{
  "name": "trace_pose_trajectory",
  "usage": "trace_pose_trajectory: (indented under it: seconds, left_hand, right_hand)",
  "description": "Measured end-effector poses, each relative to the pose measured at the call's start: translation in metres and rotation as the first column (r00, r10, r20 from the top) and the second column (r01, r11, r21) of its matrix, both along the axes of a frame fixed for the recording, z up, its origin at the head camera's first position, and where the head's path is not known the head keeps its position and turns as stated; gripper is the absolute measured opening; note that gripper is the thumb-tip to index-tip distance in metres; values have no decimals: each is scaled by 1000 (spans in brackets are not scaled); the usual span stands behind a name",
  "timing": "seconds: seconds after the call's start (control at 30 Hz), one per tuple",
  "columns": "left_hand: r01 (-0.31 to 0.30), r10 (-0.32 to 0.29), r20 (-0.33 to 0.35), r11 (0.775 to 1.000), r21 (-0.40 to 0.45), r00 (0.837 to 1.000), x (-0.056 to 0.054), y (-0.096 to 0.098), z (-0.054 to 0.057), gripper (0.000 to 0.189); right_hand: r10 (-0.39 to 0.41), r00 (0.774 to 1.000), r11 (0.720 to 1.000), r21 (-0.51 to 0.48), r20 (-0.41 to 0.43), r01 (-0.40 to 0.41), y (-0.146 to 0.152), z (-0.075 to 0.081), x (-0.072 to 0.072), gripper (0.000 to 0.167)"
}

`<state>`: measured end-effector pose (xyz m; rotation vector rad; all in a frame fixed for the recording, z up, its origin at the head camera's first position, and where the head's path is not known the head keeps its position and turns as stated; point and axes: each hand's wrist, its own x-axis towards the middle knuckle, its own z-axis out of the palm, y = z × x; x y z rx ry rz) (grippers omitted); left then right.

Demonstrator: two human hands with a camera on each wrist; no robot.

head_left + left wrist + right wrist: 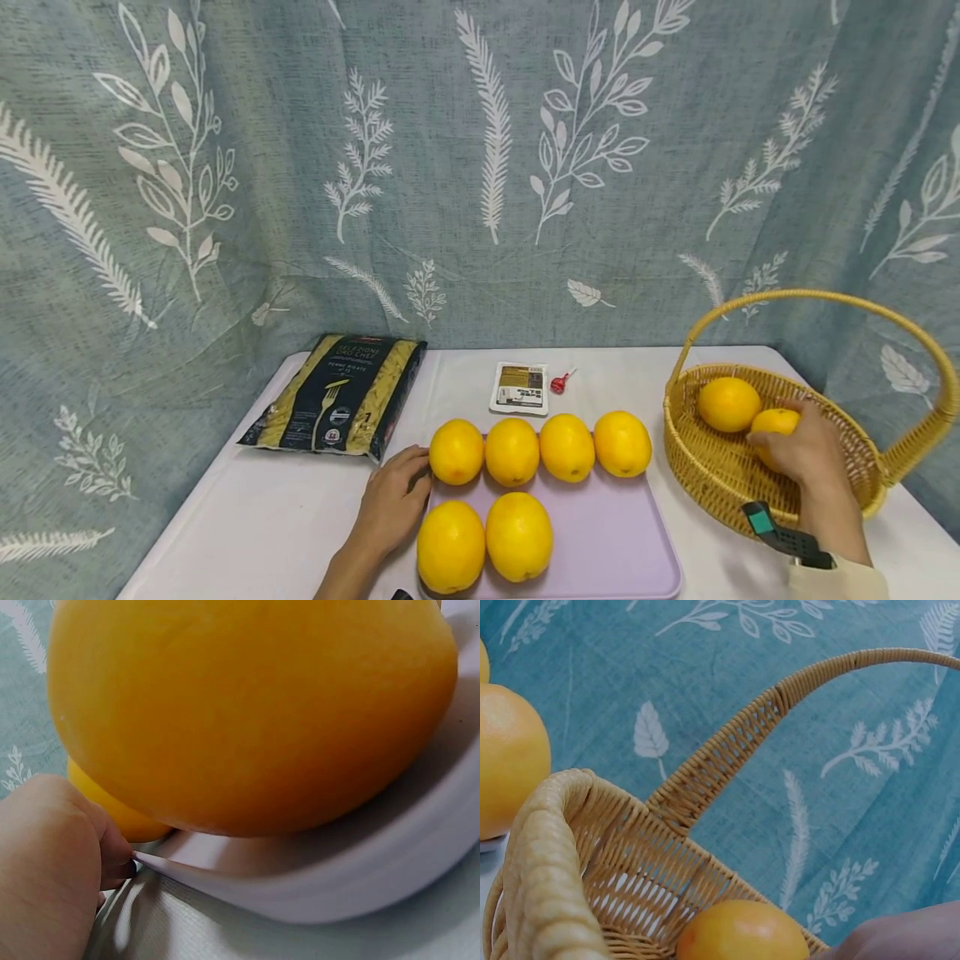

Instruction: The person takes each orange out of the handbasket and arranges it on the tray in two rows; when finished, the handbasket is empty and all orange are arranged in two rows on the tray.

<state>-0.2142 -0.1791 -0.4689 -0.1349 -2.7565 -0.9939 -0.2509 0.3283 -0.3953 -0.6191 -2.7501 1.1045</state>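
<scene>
In the head view, my right hand (pixel 813 446) reaches into a wicker basket (pixel 693 475) and grips an orange (pixel 772 423). Another orange (pixel 729 405) lies beside it. The right wrist view shows one orange (pixel 742 931) inside the basket, with part of my hand at the lower right corner. My left hand (pixel 393 500) lies at the left side of a lilac tray (pixel 607 533). Its fingers hold the tray's rim (pixel 225 889) near the far left corner, partly hidden. Several oranges (pixel 519 537) sit on the tray, four along the far edge and two near the front.
A bag of penne pasta (pixel 337 396) lies at the back left. Behind the tray are a small white packet (pixel 519 388) and a red lollipop (pixel 559 383). The basket's tall handle (pixel 810 294) arches over its opening. A patterned curtain (pixel 480 167) hangs behind the white table (pixel 247 517).
</scene>
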Motion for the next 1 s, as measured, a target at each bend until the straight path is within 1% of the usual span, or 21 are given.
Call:
trace_pose_trajectory:
  seconds: [0.17, 0.4, 0.43, 0.73, 0.87, 1.0]
  left_hand:
    - [-3, 3, 8, 1000, -6, 1000, 1, 0, -1, 33]
    - [5, -5, -6, 1000, -5, 1000, 1, -1, -1, 32]
    - [8, -8, -13, 1000, -7, 1000, 1, -1, -1, 32]
    - [8, -8, -2, 1000, -5, 1000, 0, 1, -1, 32]
    - [10, -10, -1, 1000, -9, 1000, -1, 1, 0, 32]
    - [9, -9, -1, 1000, -11, 1000, -2, 1, 0, 32]
  right_hand:
    - [-33, 999, 999, -3, -8, 33, -2, 3, 3, 89]
    - [-85, 994, 996, -9, -70, 84, -5, 11, 5, 88]
    - [-89, 993, 996, -17, -77, 88, -6, 12, 6, 88]
    - [-138, 983, 986, -106, -117, 126, -17, 21, 9, 86]
    - [-135, 982, 987, -100, -130, 123, -23, 26, 11, 86]
    - [-109, 981, 990, -111, -158, 92, -30, 32, 13, 84]
